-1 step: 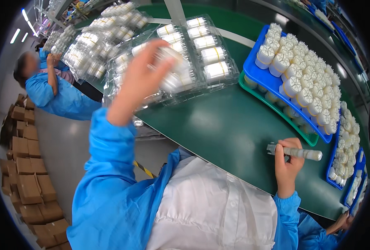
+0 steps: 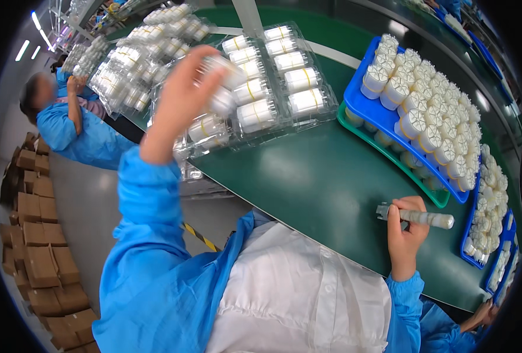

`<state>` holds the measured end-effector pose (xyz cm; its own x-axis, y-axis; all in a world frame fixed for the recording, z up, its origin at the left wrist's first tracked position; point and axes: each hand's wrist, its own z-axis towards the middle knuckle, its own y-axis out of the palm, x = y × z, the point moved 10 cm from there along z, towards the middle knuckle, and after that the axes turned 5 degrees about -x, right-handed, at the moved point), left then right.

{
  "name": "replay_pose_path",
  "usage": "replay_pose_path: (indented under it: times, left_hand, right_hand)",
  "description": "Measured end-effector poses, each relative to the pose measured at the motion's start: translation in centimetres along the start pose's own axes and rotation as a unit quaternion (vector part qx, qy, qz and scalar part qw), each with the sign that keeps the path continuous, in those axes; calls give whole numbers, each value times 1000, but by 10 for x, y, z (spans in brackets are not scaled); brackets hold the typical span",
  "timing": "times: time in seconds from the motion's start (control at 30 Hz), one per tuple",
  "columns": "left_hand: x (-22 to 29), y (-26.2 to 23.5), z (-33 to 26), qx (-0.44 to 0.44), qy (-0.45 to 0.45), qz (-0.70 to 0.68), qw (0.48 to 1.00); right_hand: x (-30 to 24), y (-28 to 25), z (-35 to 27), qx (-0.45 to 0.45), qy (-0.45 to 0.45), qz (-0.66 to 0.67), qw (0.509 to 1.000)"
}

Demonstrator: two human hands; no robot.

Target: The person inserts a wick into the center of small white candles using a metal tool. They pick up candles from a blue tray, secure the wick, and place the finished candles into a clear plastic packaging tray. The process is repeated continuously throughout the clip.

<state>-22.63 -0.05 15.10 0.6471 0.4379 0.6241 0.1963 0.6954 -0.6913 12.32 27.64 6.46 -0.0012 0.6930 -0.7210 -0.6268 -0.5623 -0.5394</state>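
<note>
My left hand (image 2: 187, 88) is raised over the clear plastic trays at the upper left, thumb and fingers closed round a blurred white cylinder (image 2: 228, 72). Below its fingers shows another smeared white shape (image 2: 222, 102). White cylinders with yellow bands (image 2: 256, 115) lie in rows in the nearest clear blister tray (image 2: 243, 138). A second clear tray (image 2: 329, 109) beside it holds more of them. On the right, my right hand (image 2: 407, 232) grips a slim, cloudy tube (image 2: 434, 219) with a notched clear end, held level just above the green table.
A blue tray (image 2: 350, 97) of upright white cylinders sits on a green tray (image 2: 346, 122). Further blue trays (image 2: 468, 253) line the right side. Filled clear packs (image 2: 122, 65) are piled at the far left. Co-workers (image 2: 78, 132) sit at both sides; cardboard boxes (image 2: 40, 226) stand on the floor.
My left hand has moved a little left and up, and the blurred white cylinder has shifted with it. The right hand and its tube stay in place.
</note>
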Motion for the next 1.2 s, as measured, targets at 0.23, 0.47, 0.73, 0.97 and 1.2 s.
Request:
replay_pose_path:
  times: [0.23,0.47,0.73,0.97,1.2]
  left_hand:
    - [-131,-81,90,-48,-39,264,963]
    - [-105,-9,111,-258,83,527,806]
    - [-140,-37,109,-266,-7,623,736]
    - [-162,-31,86,-295,16,575,763]
    - [-122,-46,101,-192,16,569,800]
  right_hand:
    - [-4,5,3,-14,-15,-3,1000]
    - [-1,7,5,-20,-6,-15,1000]
    - [-4,8,5,-28,-10,-19,999]
    - [-2,9,5,-30,18,-16,999]
    - [-4,7,2,-24,1,-9,1000]
